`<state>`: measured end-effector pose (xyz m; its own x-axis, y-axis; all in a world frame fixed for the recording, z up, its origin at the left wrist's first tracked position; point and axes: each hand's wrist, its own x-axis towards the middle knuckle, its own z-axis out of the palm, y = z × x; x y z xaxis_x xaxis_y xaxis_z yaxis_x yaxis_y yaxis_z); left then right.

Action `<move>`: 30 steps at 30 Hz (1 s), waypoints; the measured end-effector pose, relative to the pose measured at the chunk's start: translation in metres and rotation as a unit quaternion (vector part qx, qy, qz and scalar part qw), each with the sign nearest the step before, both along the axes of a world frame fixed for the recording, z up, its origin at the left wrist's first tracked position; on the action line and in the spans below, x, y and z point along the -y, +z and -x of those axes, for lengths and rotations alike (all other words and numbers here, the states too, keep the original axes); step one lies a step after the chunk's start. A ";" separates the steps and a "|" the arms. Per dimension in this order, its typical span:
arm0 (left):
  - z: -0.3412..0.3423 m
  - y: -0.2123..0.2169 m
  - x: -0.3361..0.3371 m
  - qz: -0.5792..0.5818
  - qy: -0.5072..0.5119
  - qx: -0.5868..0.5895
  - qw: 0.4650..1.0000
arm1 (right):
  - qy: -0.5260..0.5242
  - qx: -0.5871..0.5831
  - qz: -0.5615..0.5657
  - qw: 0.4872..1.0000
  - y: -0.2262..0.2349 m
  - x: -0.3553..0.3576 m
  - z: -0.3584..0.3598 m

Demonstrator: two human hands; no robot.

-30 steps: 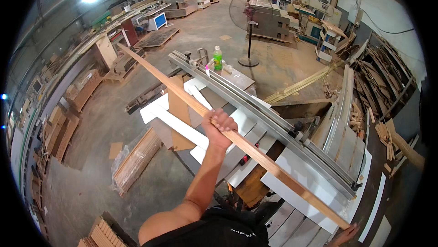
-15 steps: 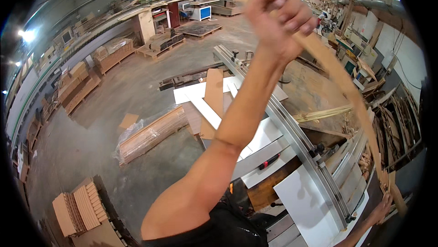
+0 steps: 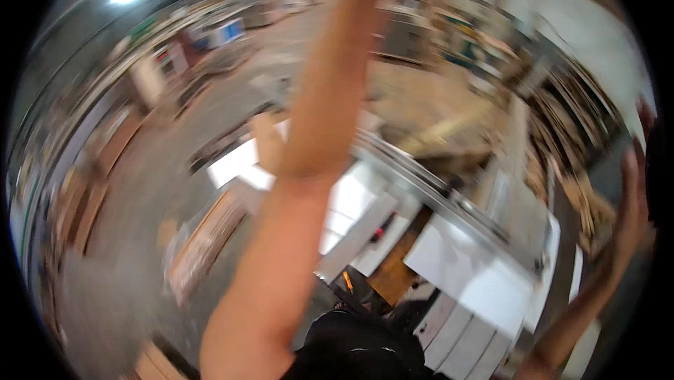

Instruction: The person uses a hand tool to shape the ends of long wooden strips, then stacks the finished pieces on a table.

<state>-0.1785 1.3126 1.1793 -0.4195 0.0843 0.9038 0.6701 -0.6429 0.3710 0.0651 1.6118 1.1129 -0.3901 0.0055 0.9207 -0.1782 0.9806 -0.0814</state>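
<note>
While your left forearm [image 3: 326,92] rises across the middle and out at the top edge, your left hand is beyond view, so its grip cannot be told. Your right hand [image 3: 634,194] is up at the right rim, blurred against the dark; whether its fingers are spread or closed on something cannot be made out. Nearest it in view are the offcuts [image 3: 586,201], to its left. Between your forearms, the white panel [image 3: 460,257] lies flat alongside the rail [image 3: 421,187], probably so its edge lines up straight. On a pale strip, the red tool [image 3: 382,229] rests perhaps to stay within reach. Left of you, plastic around the bundle [image 3: 207,240] likely keeps it together. No brand, label or writing can be read; your shirt's [image 3: 365,348] pale mark is smeared.
</note>
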 end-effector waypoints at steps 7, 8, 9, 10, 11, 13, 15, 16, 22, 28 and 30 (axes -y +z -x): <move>0.045 0.006 0.041 0.156 0.562 -0.180 0.792 | 0.164 -0.228 -0.273 0.920 0.091 0.072 0.030; 0.043 0.016 0.035 0.160 0.565 -0.200 0.784 | 0.273 -0.250 -0.182 0.911 0.089 0.080 0.031; 0.053 -0.002 0.004 0.174 0.541 -0.199 0.799 | 0.364 -0.244 -0.093 0.894 0.072 0.077 0.035; 0.048 -0.011 -0.019 0.190 0.521 -0.209 0.805 | 0.459 -0.249 0.000 0.853 0.061 0.081 0.034; 0.041 -0.024 -0.042 0.243 0.492 -0.212 0.808 | 0.541 -0.253 0.094 0.796 0.048 0.083 0.028; 0.003 -0.058 -0.070 0.432 0.427 -0.207 0.767 | 0.627 -0.251 0.289 0.678 0.017 0.078 0.027; -0.012 -0.109 -0.084 0.410 0.451 -0.238 0.756 | 0.547 -0.260 0.490 0.627 -0.028 0.059 0.033; -0.031 -0.130 -0.093 0.415 0.407 -0.239 0.778 | 0.479 -0.278 0.553 0.622 -0.059 0.040 0.032; -0.007 -0.303 -0.031 0.498 0.350 -0.291 0.738 | 0.271 -0.246 0.763 0.533 -0.241 -0.009 0.018; 0.034 -0.433 0.201 0.653 0.438 -0.095 0.610 | 0.134 -0.285 0.818 0.481 -0.365 -0.054 -0.081; 0.033 -0.458 0.278 0.647 0.465 -0.150 0.585 | 0.081 -0.276 0.830 0.479 -0.394 -0.065 -0.115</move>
<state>-0.2110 1.0349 0.7211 -0.6674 0.6403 0.3804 0.6660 0.7417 -0.0800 0.1797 1.6771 0.7190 -0.2088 0.9185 -0.3358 -0.6839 -0.3826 -0.6212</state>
